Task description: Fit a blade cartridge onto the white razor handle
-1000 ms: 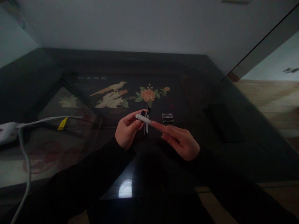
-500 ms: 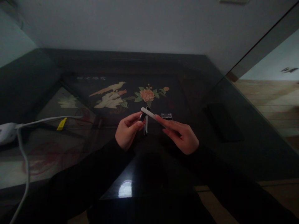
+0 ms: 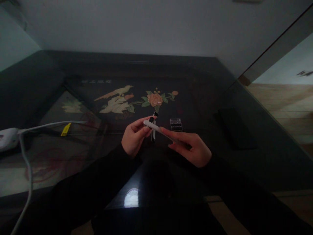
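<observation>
My left hand [image 3: 133, 136] pinches a small black piece [image 3: 151, 119] whose kind I cannot make out. Closed around the near end of a flat, light grey stick with a rounded tip, which looks like a nail file [image 3: 153, 125], is my right hand [image 3: 193, 147]. The file slants up to the left, and its tip lies across the black piece at the left fingertips. Just behind them is a slim white and black item [image 3: 154, 135] with a shiny fitting at its top; the hands partly cover it. A small clear case [image 3: 176, 124] lies beyond the right fingers.
A dark glossy table [image 3: 202, 81] bears a bird and flower picture [image 3: 154, 99]. On the left are a white power strip [image 3: 8, 138], its grey cable [image 3: 29, 169] and a yellow tag [image 3: 65, 129]. A flat black object [image 3: 236, 129] lies right. A wall [image 3: 127, 26] stands behind.
My right hand pushed the file up and away, then drew it back down to the left, across the black piece. The left hand stayed nearly in place, keeping its pinch.
</observation>
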`<state>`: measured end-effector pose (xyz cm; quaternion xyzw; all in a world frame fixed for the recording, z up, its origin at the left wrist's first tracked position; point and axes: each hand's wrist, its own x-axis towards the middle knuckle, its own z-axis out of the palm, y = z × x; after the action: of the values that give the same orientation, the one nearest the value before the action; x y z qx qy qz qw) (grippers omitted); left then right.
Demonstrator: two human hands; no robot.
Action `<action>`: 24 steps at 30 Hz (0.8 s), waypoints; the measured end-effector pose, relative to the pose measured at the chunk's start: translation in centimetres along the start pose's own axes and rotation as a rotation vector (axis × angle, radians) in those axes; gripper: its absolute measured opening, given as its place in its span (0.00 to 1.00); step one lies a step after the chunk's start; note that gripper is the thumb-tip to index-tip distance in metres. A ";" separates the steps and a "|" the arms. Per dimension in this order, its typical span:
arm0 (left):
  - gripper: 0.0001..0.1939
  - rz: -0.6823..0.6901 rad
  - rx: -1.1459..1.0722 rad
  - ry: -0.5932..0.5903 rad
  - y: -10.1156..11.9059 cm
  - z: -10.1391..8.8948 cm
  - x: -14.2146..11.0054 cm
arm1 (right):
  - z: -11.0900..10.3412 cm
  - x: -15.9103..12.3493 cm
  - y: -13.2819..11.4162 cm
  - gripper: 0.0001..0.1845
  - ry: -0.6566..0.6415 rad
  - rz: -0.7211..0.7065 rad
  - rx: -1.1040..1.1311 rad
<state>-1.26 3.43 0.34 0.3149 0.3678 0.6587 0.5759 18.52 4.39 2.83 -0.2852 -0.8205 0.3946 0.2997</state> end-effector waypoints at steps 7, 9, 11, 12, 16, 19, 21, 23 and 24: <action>0.22 -0.054 -0.002 -0.042 0.2 0.0 -0.1 | -0.1 0.3 0.4 0.26 0.061 -0.009 -0.059; 0.23 -0.057 0.005 -0.045 0.2 0.0 -0.1 | -0.2 0.4 0.5 0.27 0.070 -0.011 -0.086; 0.23 -0.051 0.017 -0.035 0.1 0.0 -0.1 | -0.3 0.5 0.6 0.27 0.081 -0.007 -0.109; 0.22 -0.048 0.019 -0.029 0.1 0.0 -0.1 | -0.4 0.5 0.6 0.28 0.088 -0.002 -0.116; 0.21 -0.049 0.000 -0.005 0.1 0.1 -0.2 | -0.5 0.5 0.6 0.28 0.110 0.009 -0.118; 0.22 -0.060 -0.002 0.001 0.2 0.2 -0.2 | -0.4 0.4 0.6 0.27 0.100 0.005 -0.102; 0.24 -0.064 -0.001 -0.004 0.3 0.2 -0.2 | -0.3 0.4 0.6 0.26 0.085 0.005 -0.091; 0.24 -0.063 -0.001 -0.017 0.3 0.2 -0.2 | -0.2 0.3 0.5 0.26 0.077 0.009 -0.082; 0.24 -0.061 -0.003 -0.025 0.4 0.2 -0.2 | -0.2 0.2 0.5 0.26 0.077 0.009 -0.076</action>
<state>-1.23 3.23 0.76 0.3107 0.3692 0.6374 0.6007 18.61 4.92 2.57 -0.3149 -0.8215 0.3532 0.3181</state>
